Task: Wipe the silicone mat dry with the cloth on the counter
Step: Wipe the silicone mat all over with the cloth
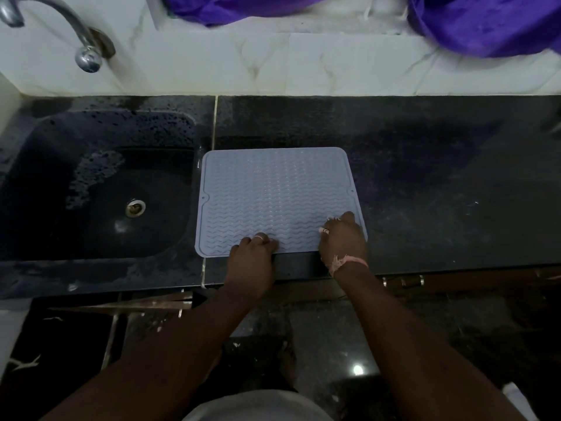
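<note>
While our left hand (pixel 253 249) and right hand (pixel 343 238) grip the silicone mat (pixel 274 189) at its near edge (fingers curled, no cloth visible), a pull could slide it off the wet counter (pixel 425 177).

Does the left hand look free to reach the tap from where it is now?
Probably yes: the left hand rests on the mat's near edge, holding nothing, and only the open sink lies between it and the tap.

Dim overall, with the dark surface (pixel 425 183) swallowing detail beyond the fingers (pixel 267 240). Brighter on the pale wall tiles (pixel 243 65) far ahead; small glare spot on the floor (pixel 358 369) below. Wide-angle bending and soft blur toward the edges.
</note>
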